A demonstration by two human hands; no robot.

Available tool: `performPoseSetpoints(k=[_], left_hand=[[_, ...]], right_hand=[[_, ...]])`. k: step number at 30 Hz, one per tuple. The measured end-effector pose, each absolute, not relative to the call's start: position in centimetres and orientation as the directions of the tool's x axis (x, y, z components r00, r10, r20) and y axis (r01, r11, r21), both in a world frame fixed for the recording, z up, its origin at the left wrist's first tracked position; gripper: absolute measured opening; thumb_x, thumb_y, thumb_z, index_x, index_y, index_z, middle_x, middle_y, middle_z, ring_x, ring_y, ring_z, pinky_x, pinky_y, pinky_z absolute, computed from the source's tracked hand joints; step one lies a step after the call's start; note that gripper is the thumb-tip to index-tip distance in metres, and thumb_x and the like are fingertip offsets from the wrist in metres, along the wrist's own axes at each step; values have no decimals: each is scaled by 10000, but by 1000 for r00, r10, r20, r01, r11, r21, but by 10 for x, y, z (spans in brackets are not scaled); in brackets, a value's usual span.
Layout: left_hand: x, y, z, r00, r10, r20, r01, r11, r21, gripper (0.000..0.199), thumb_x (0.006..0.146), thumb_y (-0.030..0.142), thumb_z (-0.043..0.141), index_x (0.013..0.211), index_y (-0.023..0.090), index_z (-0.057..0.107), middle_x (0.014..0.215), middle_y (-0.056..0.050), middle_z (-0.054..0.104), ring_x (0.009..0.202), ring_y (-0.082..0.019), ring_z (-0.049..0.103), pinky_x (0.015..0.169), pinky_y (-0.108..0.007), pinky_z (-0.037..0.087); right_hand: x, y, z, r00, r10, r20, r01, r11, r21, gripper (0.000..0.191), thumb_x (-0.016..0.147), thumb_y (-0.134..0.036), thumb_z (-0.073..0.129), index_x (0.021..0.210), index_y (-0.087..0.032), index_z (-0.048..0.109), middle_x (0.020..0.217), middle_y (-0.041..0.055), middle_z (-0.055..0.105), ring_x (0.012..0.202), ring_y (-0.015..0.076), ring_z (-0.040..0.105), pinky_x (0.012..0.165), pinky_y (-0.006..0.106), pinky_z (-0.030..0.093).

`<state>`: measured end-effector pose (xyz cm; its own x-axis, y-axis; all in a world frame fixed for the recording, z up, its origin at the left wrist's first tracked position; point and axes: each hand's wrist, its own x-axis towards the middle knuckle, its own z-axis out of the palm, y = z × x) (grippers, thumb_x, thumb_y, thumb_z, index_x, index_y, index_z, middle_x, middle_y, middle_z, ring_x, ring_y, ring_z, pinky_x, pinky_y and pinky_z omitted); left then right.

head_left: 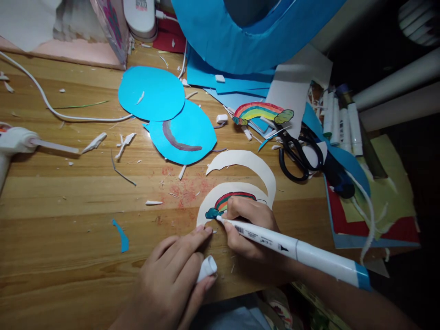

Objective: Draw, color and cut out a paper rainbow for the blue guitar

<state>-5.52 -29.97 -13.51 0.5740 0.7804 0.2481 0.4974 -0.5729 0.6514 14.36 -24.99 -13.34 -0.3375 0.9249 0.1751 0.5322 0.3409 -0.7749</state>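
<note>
The right hand [252,222] is pinching a white marker [295,250] near its nib, thumb and fingers closing round the barrel, and the tip is touching the teal cloud [212,213] at the left end of a rainbow drawing [233,196]. The drawing is lying on a white paper cutout [207,200] on the wooden table [68,229], beside a curved paper strip [259,167]. The left hand [175,272] is holding its fingers close together, fingertips resting at the cutout's lower left edge, the thumb pinning a white cap [206,268] against them. The paper is looking light, thin and easily creased — best steadied flat by its bare margin, away from the ink. The marker is probably feeling light, stiff and smooth, best gripped low on the barrel. It is carrying a barcode-like patch and small print — too small to read.
</note>
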Motion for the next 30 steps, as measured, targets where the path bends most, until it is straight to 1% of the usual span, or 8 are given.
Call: performPoseSetpoints(k=[5,10,13,17,21,24,30], left_hand=[[-56,-301,-135,578,780,241,492,-568,660,261,904,110,440,1120,73,582,1268,-125,594,1151,-194,512,937,-302,368],[-56,-300,-134,579,780,237,488,-565,665,271,899,95,444,1133,63,577,1282,-129,583,1156,-193,506,945,-302,357],[-55,-300,-134,580,780,237,498,-569,654,272,902,102,441,1137,72,576,1266,-123,596,1156,-191,513,938,-297,370],[-55,-299,-133,576,785,229,515,-566,644,278,905,122,433,1144,89,572,1260,-116,606,1124,-192,550,911,-303,408],[-56,-300,-134,573,781,246,510,-576,639,281,898,120,442,1141,84,577,1259,-124,607,1119,-199,562,902,-303,422],[-56,-300,-134,567,785,250,515,-574,636,282,901,126,437,1144,93,576,1252,-122,613,1114,-201,567,893,-307,431],[-54,-298,-133,570,780,260,502,-580,641,269,891,103,446,1118,72,587,1243,-131,613,1125,-197,549,920,-296,398]], right_hand=[[144,-250,-132,-341,925,171,530,339,-778,155,682,-123,476,648,-220,360,541,-45,438,467,110,396,456,246,328],[144,-252,-131,-316,934,167,562,326,-761,171,680,-131,473,638,-224,335,532,-48,416,468,111,378,455,246,314],[144,-252,-131,-319,936,149,569,315,-760,170,674,-127,456,627,-226,325,527,-50,391,463,111,356,447,247,300],[144,-251,-132,-315,937,153,545,310,-779,162,679,-137,462,640,-228,334,532,-49,400,466,117,376,448,248,316],[144,-251,-131,-330,929,165,534,328,-779,165,677,-130,459,642,-226,329,528,-51,390,465,113,361,449,247,304],[144,-252,-131,-328,934,145,538,311,-783,176,681,-125,462,640,-225,323,535,-52,386,474,110,361,459,246,304],[144,-250,-131,-317,937,147,535,305,-788,187,658,-121,458,647,-227,304,539,-62,334,463,105,320,451,245,277]])
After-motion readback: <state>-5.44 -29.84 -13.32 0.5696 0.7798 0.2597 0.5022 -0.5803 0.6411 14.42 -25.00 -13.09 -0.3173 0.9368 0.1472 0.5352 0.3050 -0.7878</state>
